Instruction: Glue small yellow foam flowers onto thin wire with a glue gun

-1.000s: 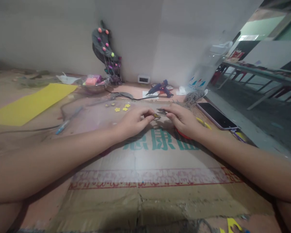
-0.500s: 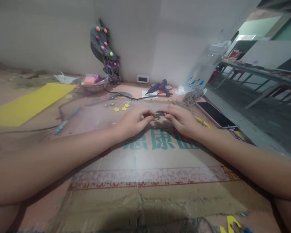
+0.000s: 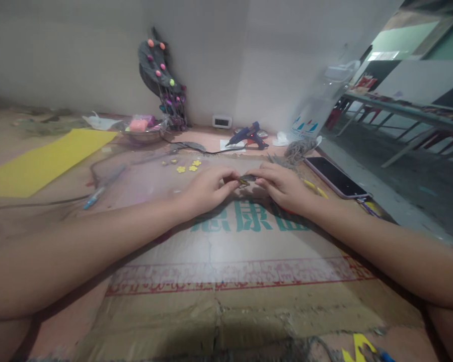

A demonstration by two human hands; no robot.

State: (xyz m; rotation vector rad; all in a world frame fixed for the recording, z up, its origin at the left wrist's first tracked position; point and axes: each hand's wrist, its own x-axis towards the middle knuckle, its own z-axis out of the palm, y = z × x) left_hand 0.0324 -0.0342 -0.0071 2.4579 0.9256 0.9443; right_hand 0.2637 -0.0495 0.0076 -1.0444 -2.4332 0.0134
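Both hands meet above the printed cardboard [image 3: 226,246], fingertips nearly touching. My left hand [image 3: 213,187] is closed in a pinch on a small yellowish piece [image 3: 243,182]. My right hand [image 3: 281,187] pinches a small flat dark grey piece [image 3: 250,177], which overlaps the yellowish one. Fingers hide much of both pieces, and I cannot tell whether they are joined. Under my right palm shows the edge of a red-orange thing [image 3: 288,211], mostly covered. Several small yellow flower cut-outs [image 3: 181,170] lie beyond my left hand.
A blue glue gun [image 3: 245,134] stands at the back, its cord running left. To the right are grey yarn [image 3: 301,150], a phone [image 3: 335,177] and a clear bottle [image 3: 309,113]. A yellow sheet [image 3: 41,163] and a bowl [image 3: 143,134] lie left; yellow scraps [image 3: 358,347] in front.
The dark grey piece between my fingertips has tilted slightly and dropped a little. My hands have otherwise hardly moved, and the things around them stay put.
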